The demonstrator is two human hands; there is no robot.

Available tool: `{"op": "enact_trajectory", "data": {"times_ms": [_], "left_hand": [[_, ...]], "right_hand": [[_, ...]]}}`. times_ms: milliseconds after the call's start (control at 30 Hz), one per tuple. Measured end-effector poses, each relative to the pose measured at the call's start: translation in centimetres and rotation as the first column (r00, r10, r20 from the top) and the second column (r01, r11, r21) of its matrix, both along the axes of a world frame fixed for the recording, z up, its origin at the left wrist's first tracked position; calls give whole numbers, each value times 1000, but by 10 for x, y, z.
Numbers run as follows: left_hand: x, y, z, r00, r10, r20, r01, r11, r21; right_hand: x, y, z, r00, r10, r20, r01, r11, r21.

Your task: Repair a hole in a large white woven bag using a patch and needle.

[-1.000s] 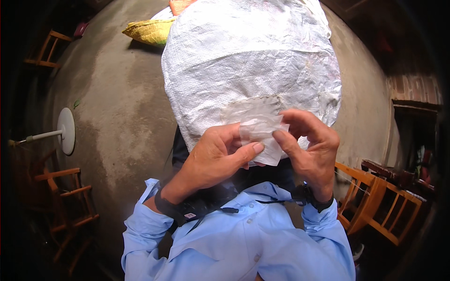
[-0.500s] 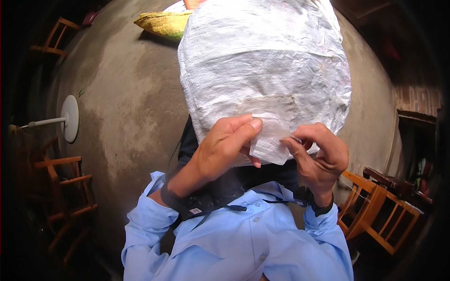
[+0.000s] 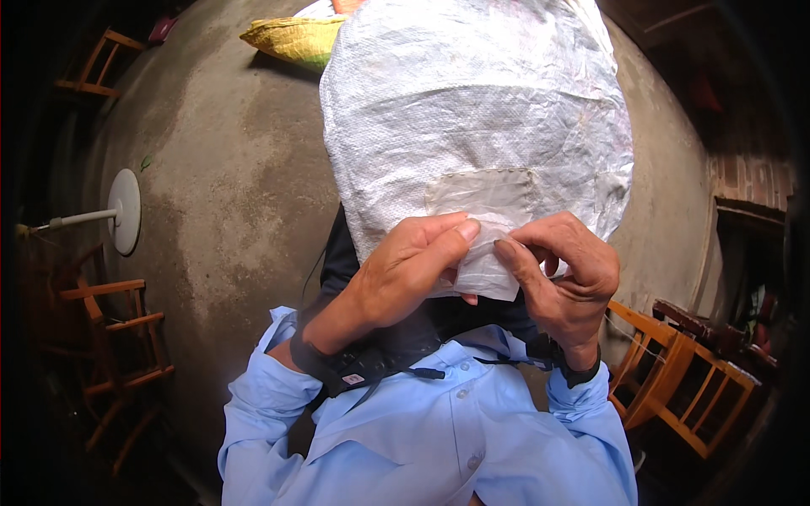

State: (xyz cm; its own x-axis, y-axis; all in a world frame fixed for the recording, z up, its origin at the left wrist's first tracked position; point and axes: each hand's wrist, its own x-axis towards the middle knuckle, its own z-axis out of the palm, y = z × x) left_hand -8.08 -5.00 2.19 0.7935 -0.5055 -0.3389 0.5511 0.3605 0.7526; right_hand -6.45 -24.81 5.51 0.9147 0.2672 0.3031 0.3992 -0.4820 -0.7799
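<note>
A white woven sack (image 3: pixel 472 110) lies spread across my lap. Near its close edge is a greyish rectangular patch (image 3: pixel 481 185) with a line of stitches along its top. My left hand (image 3: pixel 418 261) pinches a thin, whitish see-through sheet (image 3: pixel 489 271) between thumb and fingers, below the patch; whether the sheet and patch are one piece, I cannot tell. My right hand (image 3: pixel 565 274) is closed, thumb and forefinger pressed together at the sheet's upper right part. Anything small between those fingertips is too hard to make out.
A yellow-green sack (image 3: pixel 295 40) stands on the concrete floor (image 3: pixel 228 211) beyond the white sack. At left are a round white disc on a pole (image 3: pixel 126 211) and a wooden chair (image 3: pixel 118 320). Other wooden chairs (image 3: pixel 675 371) are at right.
My right hand has moved left and slightly up, bringing its fingertips close to the left thumb. My left hand has shifted slightly right, and the sheet's lower edge sits a little lower.
</note>
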Motion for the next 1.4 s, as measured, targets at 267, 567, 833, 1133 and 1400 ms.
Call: {"op": "enact_trajectory", "data": {"times_ms": [267,567,833,1133,1400], "left_hand": [[1,4,-1,996,-23,90,26,999,-31],[-2,-1,7,987,-8,162,-10,994,112],[-1,-6,12,886,-47,462,-125,934,336],[17,-14,16,808,-161,567,-91,916,390],[9,-31,20,940,95,327,-213,914,347]], "right_hand": [[0,1,0,999,-30,27,30,999,-30],[-3,3,-2,984,-172,-37,173,984,37],[4,-10,-14,979,23,-203,50,938,344],[9,-30,-11,951,154,-268,-25,903,429],[-14,-30,-20,965,2,-263,114,899,422]]}}
